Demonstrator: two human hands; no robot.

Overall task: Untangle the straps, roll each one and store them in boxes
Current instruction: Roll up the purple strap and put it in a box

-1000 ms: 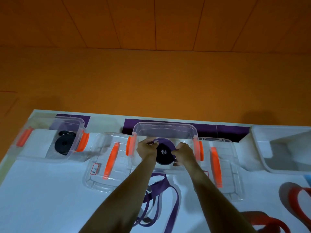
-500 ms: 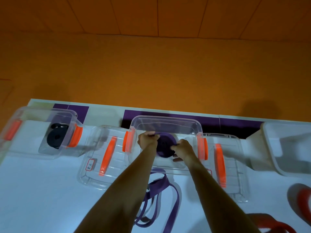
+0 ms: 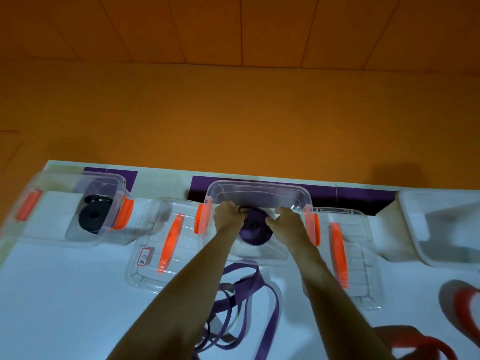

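Note:
A rolled purple strap lies inside the clear middle box with orange latches. My left hand and my right hand both reach into that box, fingers curled on either side of the roll. A loose purple strap trails in loops on the white table below the box. Another clear box at the left holds a rolled black strap. Red straps lie at the lower right.
Two clear lids with orange handles, the left lid and the right lid, flank the middle box. A white bin stands at the far right. The white table meets an orange wall behind.
Both hands have stayed on the purple roll in the middle box, pushing it a little deeper. The view has shifted slightly, blurring the left box.

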